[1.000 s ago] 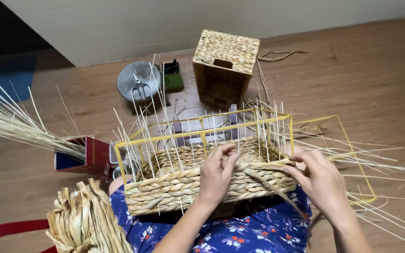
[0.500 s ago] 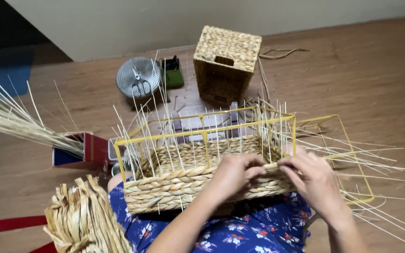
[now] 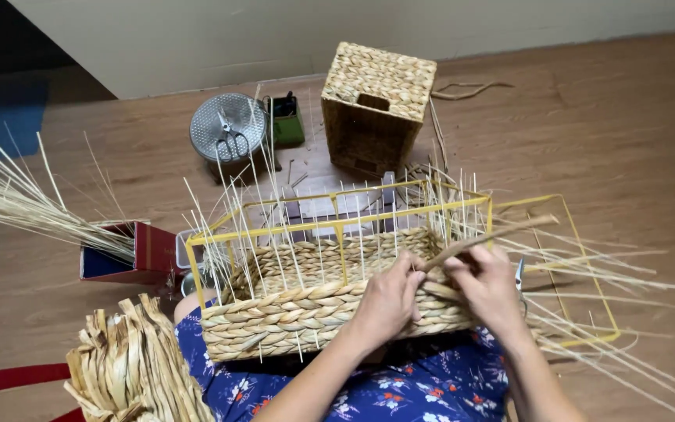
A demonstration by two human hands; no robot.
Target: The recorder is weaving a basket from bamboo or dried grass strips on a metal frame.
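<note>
A half-woven basket [image 3: 306, 309] lay on the person's lap: lower rows braided, yellow frame [image 3: 337, 227] above bare. Both hands, left [image 3: 388, 301] and right [image 3: 490, 289], pinched a strand [image 3: 486, 234] at its near wall.

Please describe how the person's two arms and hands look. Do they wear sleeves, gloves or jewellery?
Both the left hand and the right hand are bare, with no gloves. No ring, watch or bracelet shows. The forearms are uncovered as far as the picture reaches, so no sleeves are visible.
</note>
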